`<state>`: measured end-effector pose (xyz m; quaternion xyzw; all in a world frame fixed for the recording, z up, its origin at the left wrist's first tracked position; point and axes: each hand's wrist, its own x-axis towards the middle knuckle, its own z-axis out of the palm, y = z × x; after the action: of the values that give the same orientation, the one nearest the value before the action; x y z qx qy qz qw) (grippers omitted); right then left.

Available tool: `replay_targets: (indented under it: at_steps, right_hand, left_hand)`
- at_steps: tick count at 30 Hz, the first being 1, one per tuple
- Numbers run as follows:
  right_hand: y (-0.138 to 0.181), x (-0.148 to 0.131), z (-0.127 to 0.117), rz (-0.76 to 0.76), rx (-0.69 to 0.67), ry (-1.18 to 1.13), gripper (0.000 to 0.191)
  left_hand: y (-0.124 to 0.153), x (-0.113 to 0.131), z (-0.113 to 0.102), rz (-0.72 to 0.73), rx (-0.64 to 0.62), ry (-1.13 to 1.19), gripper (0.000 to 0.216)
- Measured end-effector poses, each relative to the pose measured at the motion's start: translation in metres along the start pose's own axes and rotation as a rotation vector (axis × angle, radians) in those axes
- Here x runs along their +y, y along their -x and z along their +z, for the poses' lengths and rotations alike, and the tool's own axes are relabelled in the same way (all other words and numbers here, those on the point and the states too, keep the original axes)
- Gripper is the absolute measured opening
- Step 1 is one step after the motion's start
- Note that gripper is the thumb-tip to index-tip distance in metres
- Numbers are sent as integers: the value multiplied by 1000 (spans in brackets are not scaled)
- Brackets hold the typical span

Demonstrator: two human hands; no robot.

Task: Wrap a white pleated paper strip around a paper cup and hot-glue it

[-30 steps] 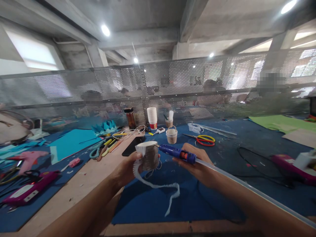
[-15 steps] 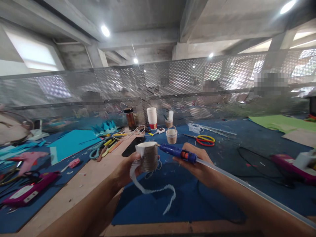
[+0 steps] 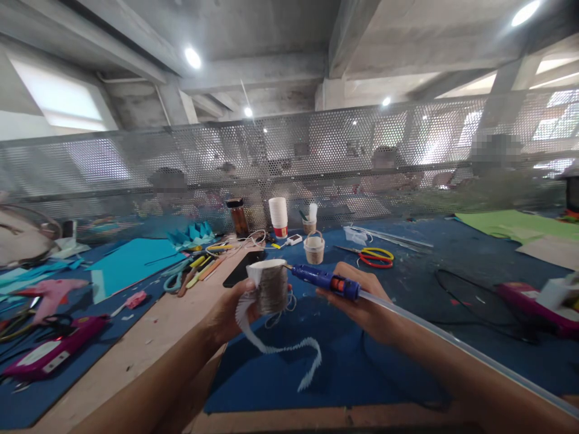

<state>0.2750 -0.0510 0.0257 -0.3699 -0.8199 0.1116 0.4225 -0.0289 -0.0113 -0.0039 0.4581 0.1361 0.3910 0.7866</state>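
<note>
My left hand point(image 3: 233, 310) is closed round a paper cup point(image 3: 272, 292) wrapped in grey-brown cord, its white rim tilted up. From beside that hand a pleated white paper strip point(image 3: 283, 348) curls down over the blue mat. In my right hand point(image 3: 357, 301) is a blue glue gun point(image 3: 323, 279) with a long clear glue stick point(image 3: 452, 343) running back along my forearm. The gun's nozzle is at the cup's upper right edge; whether it touches I cannot tell. Loose thin string point(image 3: 289, 303) hangs by the cup's right side.
Behind the cup stand a small basket-like cup point(image 3: 313, 250), stacked paper cups point(image 3: 278, 214) and a brown jar point(image 3: 237, 218). Scissors point(image 3: 375, 257) lie to the right, a black phone point(image 3: 237, 272) to the left. Purple power strips point(image 3: 56, 346) and a pink glue gun point(image 3: 52, 290) flank the mat. People sit beyond the mesh screen.
The wrapped cup has shifted very slightly left in my left hand. My right hand and the glue gun hold nearly the same place, the nozzle still at the cup's edge.
</note>
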Motion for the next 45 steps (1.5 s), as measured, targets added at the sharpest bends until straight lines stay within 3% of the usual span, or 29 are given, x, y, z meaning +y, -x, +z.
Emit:
replay_targets:
  at_steps: [31,45]
  right_hand:
    - [0,0,1,17,-13,-14,31]
    - [3,1,3,-40,-30,-26,25]
  left_hand:
    - [-1,1,6,7,-21,59,52]
    - [-4,-5,8,23,89,-32,55]
